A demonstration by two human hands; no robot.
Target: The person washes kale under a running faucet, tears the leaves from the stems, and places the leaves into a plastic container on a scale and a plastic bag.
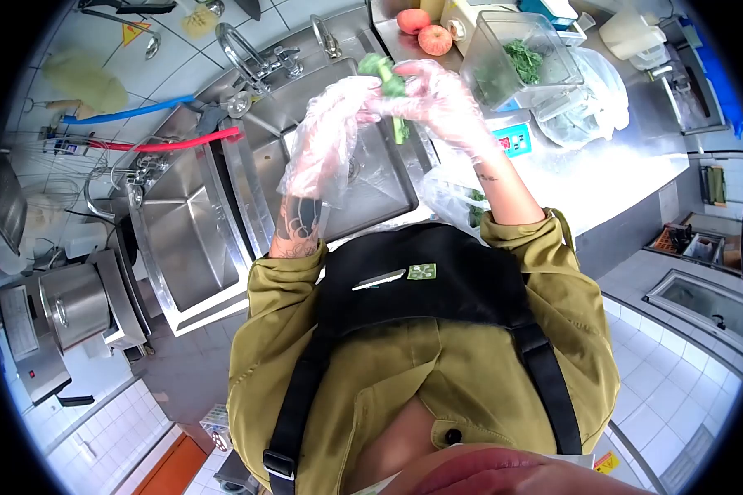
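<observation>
There are two apples [435,40], two hands [437,99], one scale [516,140].

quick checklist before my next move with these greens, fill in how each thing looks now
1. Gloves on: ok, clear plastic covers the left hand and right hand
2. Greens held: ok, in the fingers of both hands
3. Tap off: ok, no stream visible
4. Tub has room: ok, leaves inside, space above them
5. Scale reading: cannot tell, display partly hidden
6. Greens in tub: not ok, the held piece is outside it
</observation>
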